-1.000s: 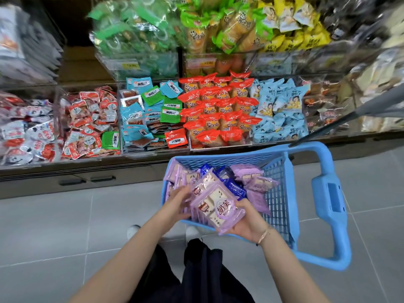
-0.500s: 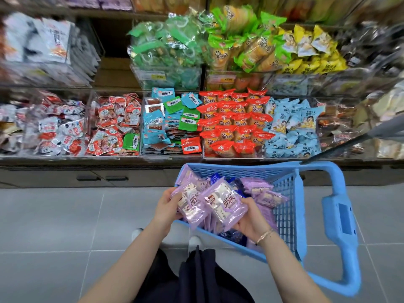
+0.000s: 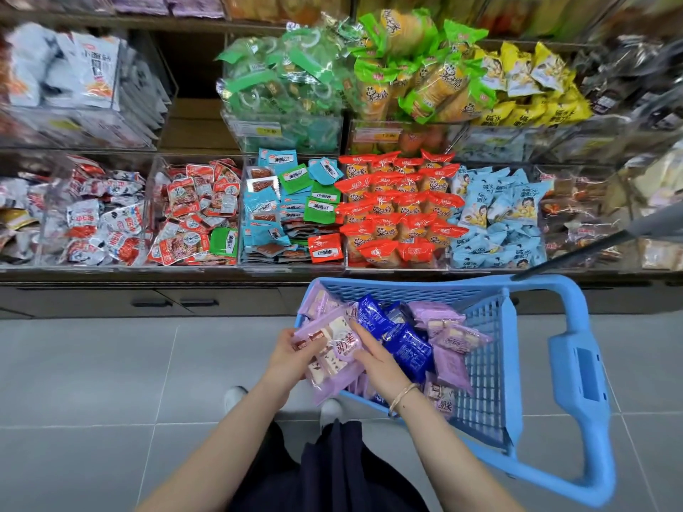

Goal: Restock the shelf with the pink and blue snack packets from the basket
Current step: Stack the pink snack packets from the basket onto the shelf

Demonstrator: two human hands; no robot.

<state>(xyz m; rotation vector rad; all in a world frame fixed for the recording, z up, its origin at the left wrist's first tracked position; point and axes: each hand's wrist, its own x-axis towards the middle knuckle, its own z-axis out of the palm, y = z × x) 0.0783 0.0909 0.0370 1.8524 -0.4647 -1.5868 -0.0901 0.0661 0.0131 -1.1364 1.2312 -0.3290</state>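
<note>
A blue plastic basket point(image 3: 484, 356) stands on the floor before the shelf, holding dark blue packets point(image 3: 404, 343) and pink packets point(image 3: 452, 360). Over its near left corner I hold a stack of pink snack packets point(image 3: 334, 358) between both hands. My left hand point(image 3: 286, 358) grips the stack's left side. My right hand point(image 3: 373, 360), with a bracelet on the wrist, presses on its right side. The shelf point(image 3: 281, 271) of clear bins rises just behind the basket.
Clear bins hold red packets point(image 3: 399, 212), light blue packets point(image 3: 499, 219), and mixed green and blue sachets point(image 3: 292, 212). An upper row holds green point(image 3: 281, 86) and yellow packs point(image 3: 532, 90). An empty gap point(image 3: 196, 94) sits upper left. Grey tiled floor point(image 3: 111, 382) spreads to the left.
The view has tilted up, showing more of the upper shelf. My hands have gathered the pink packets into one stack, lifted to the basket's left corner.
</note>
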